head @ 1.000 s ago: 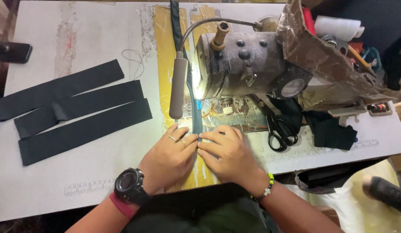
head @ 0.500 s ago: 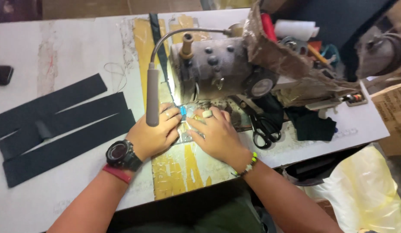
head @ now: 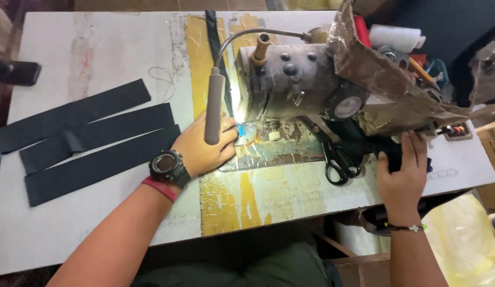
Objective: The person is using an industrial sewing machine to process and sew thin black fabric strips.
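- head view: i read this as a pause in stitching, with my left hand point(head: 207, 151) resting flat by the needle of the sewing machine point(head: 295, 82), fingers loosely curled over a small blue piece point(head: 240, 130) on the machine bed; i cannot tell if it truly pinches anything.
- head view: my right hand point(head: 404, 170) is off at the table's right edge, fingers wrapped around dark black fabric point(head: 364, 143) under the machine's cardboard-covered end; it looks like a closed grasp on that cloth.
- head view: my judgement is that the next move needs the fabric drawn across to the needle without snagging the black scissors point(head: 338, 159), which lie just beside it.
- head view: the fabric looks soft, bunched and matt, partly hidden by the machine.
- head view: 3 black strips point(head: 98, 141) lie well apart on the left of the white table point(head: 72, 234), and the lamp handle point(head: 214, 109) hangs over my left knuckles.
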